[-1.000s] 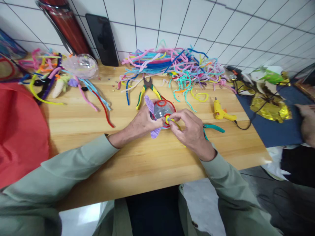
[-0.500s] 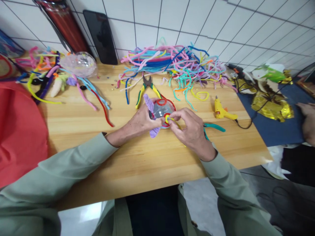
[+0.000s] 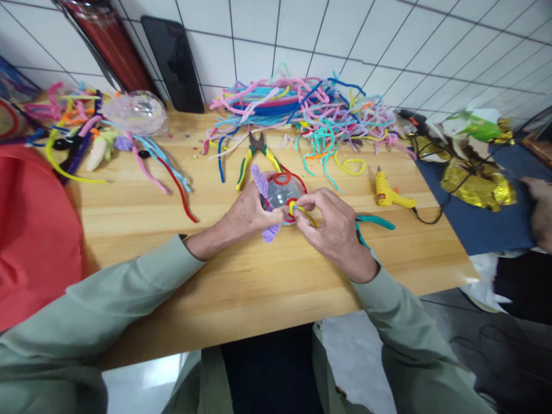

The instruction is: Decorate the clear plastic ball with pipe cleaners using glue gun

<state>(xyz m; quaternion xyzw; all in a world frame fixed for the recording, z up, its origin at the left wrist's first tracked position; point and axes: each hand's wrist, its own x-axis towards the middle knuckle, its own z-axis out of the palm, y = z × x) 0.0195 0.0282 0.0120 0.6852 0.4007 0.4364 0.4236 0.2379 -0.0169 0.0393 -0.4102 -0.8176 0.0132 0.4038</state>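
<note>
A clear plastic ball with red pipe-cleaner rings and purple pipe-cleaner pieces on its side is held above the table by my left hand, fingers wrapped round it. My right hand pinches a yellow pipe cleaner by its thumb and fingertips. The yellow piece meets the ball inside the lower red ring; my left thumb lies close by. Just behind the ball rest yellow-and-green pliers, jaws pointing away. Teal-handled pliers lie partly hidden by my right hand.
Pipe cleaners are heaped along the tiled wall. A yellow glue gun with a cord lies right. A phone and red flask stand back left, near a clear plastic piece. Another person's hand is far right.
More of the yellow pipe cleaner shows beneath my right fingers, its loose end now curving nearer the hand. Both hands stay almost in place; the whole view shifts slightly.
</note>
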